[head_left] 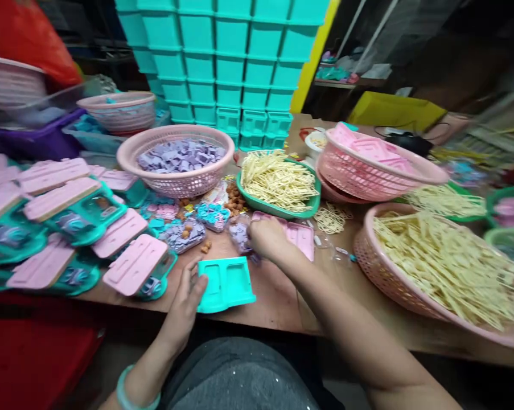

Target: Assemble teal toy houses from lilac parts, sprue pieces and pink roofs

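My left hand (187, 296) rests on the left edge of a teal plastic tray (226, 282) that lies flat near the table's front edge, fingers touching its side. My right hand (268, 239) reaches further in, fingers curled over a small clear bag of purple pieces (238, 234), next to a pink tray lid (300, 236). More small bags of purple, blue and orange bits (197, 225) lie between the two hands. Whether the right hand grips the bag is hard to tell because of blur.
Stacked teal-and-pink assembled boxes (69, 228) fill the left. A pink basket of purple pieces (175, 156) sits behind; a green dish (278, 185) and a large pink basket (436, 267) hold cream sticks. Teal crates (226, 62) stand at the back.
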The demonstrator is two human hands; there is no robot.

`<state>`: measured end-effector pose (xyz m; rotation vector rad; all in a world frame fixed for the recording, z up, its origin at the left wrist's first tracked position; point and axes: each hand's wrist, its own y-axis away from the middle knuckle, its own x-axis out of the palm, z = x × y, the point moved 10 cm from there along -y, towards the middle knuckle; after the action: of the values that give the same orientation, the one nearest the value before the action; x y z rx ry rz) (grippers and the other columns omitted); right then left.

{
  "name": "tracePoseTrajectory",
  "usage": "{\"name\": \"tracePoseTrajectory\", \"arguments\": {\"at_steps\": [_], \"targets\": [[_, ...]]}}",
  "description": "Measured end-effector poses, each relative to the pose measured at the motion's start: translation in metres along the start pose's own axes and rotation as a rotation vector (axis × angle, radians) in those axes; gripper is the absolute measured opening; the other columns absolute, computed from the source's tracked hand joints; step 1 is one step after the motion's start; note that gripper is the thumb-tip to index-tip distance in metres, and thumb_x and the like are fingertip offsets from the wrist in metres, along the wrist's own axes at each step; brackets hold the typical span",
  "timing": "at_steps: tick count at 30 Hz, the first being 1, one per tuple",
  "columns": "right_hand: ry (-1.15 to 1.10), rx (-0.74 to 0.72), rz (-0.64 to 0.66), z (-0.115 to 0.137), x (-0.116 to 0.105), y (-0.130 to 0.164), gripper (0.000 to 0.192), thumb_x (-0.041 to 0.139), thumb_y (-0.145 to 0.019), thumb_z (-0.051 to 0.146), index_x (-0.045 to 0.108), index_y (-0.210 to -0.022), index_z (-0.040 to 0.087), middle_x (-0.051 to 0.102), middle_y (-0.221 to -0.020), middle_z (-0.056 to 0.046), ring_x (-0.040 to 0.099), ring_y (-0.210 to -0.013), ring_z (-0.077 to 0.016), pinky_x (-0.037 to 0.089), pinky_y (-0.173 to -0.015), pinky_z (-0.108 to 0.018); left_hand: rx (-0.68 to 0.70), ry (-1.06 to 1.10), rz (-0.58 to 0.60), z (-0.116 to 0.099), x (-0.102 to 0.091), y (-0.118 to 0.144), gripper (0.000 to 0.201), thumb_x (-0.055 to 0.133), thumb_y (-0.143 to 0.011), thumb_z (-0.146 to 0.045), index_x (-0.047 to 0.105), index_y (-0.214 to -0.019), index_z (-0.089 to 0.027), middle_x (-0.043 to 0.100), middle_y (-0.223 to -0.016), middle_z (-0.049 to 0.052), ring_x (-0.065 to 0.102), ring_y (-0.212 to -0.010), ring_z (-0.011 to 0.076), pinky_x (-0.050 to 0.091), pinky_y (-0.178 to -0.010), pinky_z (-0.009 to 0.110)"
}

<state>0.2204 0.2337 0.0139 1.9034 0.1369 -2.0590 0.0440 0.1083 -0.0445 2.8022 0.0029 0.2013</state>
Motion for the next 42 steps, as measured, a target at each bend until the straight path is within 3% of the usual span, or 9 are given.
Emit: {"name": "tracePoseTrajectory", "arguments": {"at_steps": [4,9,16,20,24,26,29,35,42], "targets": [[0.11,-0.032,0.064,0.014,0.007,-0.016,0.024,0.07,-0.087,0.03,0.079,-0.102,0.013,0.077,-0.097,-0.022,0.068,-0.103,-0.0328,0.041,-0.089,-0.041,0.051,-0.05,0.019,0.003,0.001,0.0,0.063,0.056,-0.092,-0.065,0.042,-0.137,-0.024,0.063,-0.134,0.011,0.058,-0.129,0.0296,0.047,-0.106,0.043],[0.162,-0.077,0.111,0.018,0.009,-0.002,0.016,0.064,-0.09,0.021,0.08,-0.091,0.017,0.078,-0.101,-0.015,0.066,-0.106,-0.029,0.04,-0.085,-0.036,0.06,-0.041,0.015,0.009,-0.001,0.004,0.064,0.058,-0.09,-0.067,0.042,-0.135,-0.024,0.065,-0.128,0.011,0.063,-0.12,0.0291,0.05,-0.1,0.042],[0.066,-0.035,0.037,0.009,0.005,0.002,0.019,0.066,-0.093,0.022,0.078,-0.099,0.008,0.076,-0.099,-0.021,0.071,-0.095,-0.0309,0.046,-0.076,-0.034,0.042,-0.044,-0.013,0.005,0.003,0.005,0.062,0.054,-0.089,-0.074,0.046,-0.125,-0.024,0.065,-0.125,0.009,0.063,-0.118,0.0279,0.05,-0.1,0.04],[-0.045,-0.036,-0.011,-0.001,-0.005,0.008,0.019,0.06,-0.097,0.017,0.078,-0.1,0.011,0.076,-0.102,-0.016,0.071,-0.098,-0.0252,0.048,-0.082,-0.03,0.031,-0.03,-0.024,0.003,0.005,0.006,0.06,0.056,-0.089,-0.071,0.046,-0.123,-0.024,0.062,-0.13,0.01,0.06,-0.122,0.0278,0.047,-0.103,0.039],[-0.472,-0.101,-0.152,0.006,-0.023,0.058,0.023,0.058,-0.099,0.015,0.073,-0.116,0.017,0.076,-0.109,-0.009,0.07,-0.101,-0.0185,0.052,-0.087,-0.028,0.027,0.004,0.015,0.003,0.014,0.006,0.055,0.059,-0.09,-0.066,0.043,-0.123,-0.025,0.064,-0.125,0.008,0.062,-0.118,0.0259,0.05,-0.097,0.037],[-0.87,-0.16,-0.232,0.017,-0.026,0.091,0.019,0.063,-0.096,0.019,0.073,-0.112,0.02,0.077,-0.101,-0.005,0.071,-0.093,-0.0181,0.056,-0.082,-0.029,0.039,0.011,0.049,0.001,0.023,0.007,0.055,0.064,-0.088,-0.063,0.043,-0.122,-0.025,0.065,-0.12,0.007,0.064,-0.111,0.0241,0.052,-0.091,0.035],[-1.065,-0.159,-0.348,0.03,-0.019,0.128,0.012,0.066,-0.095,0.022,0.077,-0.101,0.023,0.074,-0.095,-0.004,0.07,-0.089,-0.0184,0.056,-0.078,-0.031,0.065,-0.004,0.095,-0.004,0.036,0.007,0.057,0.07,-0.085,-0.062,0.043,-0.118,-0.024,0.066,-0.11,0.004,0.066,-0.102,0.0214,0.053,-0.084,0.032],[-0.999,0.024,-0.482,0.02,-0.01,0.144,0.009,0.066,-0.095,0.022,0.075,-0.096,0.021,0.075,-0.09,-0.005,0.068,-0.086,-0.0191,0.053,-0.075,-0.032,0.072,-0.04,0.146,-0.01,0.052,0.006,0.062,0.074,-0.08,-0.063,0.041,-0.115,-0.025,0.066,-0.109,0.005,0.069,-0.096,0.0202,0.056,-0.074,0.029],[-0.84,-0.007,-0.448,0.021,-0.023,0.144,0.009,0.062,-0.097,0.02,0.07,-0.093,0.02,0.072,-0.084,-0.003,0.066,-0.079,-0.0176,0.051,-0.071,-0.03,0.056,-0.072,0.184,-0.013,0.058,0.004,0.065,0.077,-0.077,-0.063,0.041,-0.115,-0.024,0.066,-0.109,0.004,0.069,-0.092,0.0189,0.056,-0.07,0.026]]}}
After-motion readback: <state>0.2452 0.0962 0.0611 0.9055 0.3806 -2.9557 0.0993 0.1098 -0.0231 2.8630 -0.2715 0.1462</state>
